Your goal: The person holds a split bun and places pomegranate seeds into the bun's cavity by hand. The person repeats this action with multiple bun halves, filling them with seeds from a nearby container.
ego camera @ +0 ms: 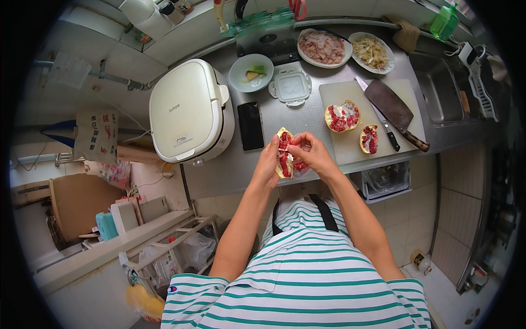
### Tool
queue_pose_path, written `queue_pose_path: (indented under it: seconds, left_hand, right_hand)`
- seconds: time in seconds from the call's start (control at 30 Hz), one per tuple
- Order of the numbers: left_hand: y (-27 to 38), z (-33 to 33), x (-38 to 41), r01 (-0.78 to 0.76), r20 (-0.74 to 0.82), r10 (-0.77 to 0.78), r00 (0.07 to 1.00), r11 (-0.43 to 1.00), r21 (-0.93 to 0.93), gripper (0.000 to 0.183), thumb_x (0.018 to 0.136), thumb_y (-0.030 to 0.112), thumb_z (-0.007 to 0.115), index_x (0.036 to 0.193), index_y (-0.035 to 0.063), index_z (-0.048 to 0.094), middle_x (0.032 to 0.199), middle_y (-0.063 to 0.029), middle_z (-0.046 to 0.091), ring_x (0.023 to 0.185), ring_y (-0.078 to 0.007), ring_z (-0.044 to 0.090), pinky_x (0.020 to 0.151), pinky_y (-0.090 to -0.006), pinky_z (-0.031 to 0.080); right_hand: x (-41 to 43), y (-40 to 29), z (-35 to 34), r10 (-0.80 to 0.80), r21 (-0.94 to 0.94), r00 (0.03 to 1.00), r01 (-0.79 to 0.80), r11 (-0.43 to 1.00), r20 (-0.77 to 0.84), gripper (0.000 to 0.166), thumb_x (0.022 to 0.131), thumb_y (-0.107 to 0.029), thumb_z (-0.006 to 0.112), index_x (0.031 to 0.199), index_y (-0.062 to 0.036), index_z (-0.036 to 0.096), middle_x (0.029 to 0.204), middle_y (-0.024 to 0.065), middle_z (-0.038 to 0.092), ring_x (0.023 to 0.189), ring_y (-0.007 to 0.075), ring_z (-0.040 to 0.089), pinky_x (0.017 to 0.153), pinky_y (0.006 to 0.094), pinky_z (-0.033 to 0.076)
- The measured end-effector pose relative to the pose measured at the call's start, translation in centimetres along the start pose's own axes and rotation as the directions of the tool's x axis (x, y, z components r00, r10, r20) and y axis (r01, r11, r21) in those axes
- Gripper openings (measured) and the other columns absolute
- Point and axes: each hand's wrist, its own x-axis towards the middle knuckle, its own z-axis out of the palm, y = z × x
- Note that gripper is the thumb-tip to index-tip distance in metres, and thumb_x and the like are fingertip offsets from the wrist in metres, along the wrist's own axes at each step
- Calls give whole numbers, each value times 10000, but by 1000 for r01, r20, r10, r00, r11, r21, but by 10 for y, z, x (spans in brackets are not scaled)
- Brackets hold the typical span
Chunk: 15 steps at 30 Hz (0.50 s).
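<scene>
My left hand point(269, 161) grips a pomegranate wedge point(284, 158), its red seeds facing my other hand. The fingertips of my right hand point(311, 153) touch the seeds along the wedge's right side; whether they pinch anything is hidden. Partly covered below them is a clear container point(303, 172) with loose red seeds point(300, 165). To the right, a larger pomegranate piece point(342, 117) and a smaller wedge point(369, 139) lie on a white cutting board point(341, 150). A cleaver point(388, 104) and a black-handled kitchen knife point(382, 117) lie on the board's right side.
A Supor rice cooker point(187, 111) and a black phone point(250, 126) stand left on the steel counter point(222, 172). Behind are a bowl point(238, 80), a container lid point(291, 86), a plate of raw meat point(322, 47) and a plate of cut pieces point(372, 51). Right is a sink point(437, 90).
</scene>
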Motion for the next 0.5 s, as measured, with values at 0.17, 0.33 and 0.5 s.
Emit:
queue_pose_path:
  seconds: [0.17,0.33,0.5]
  left_hand:
    - [1,-4,3,-1,-15,1,1000,1000,4,381,926,396,415,985,38,531,881,-67,621,763,-140,612,675,-297,523]
    - [0,-6,5,-48,19,47,999,996,75,360,943,368,385,1000,39,519,906,-68,607,782,-145,608,697,-293,521]
    - [-9,0,6,-138,-42,153,987,958,251,359,942,375,394,985,41,520,868,-50,605,734,-113,588,652,-265,499]
  right_hand:
    - [-2,-1,0,-11,55,999,9,998,41,182,848,-131,597,946,-16,496,883,60,565,772,106,579,643,237,513]
    - [4,6,-7,89,251,990,-114,961,111,215,887,-239,545,953,-38,506,888,36,545,758,79,545,652,212,483]
    - [9,8,0,153,97,986,-146,984,-63,243,888,-282,545,952,-51,504,842,20,539,712,67,520,600,191,450]
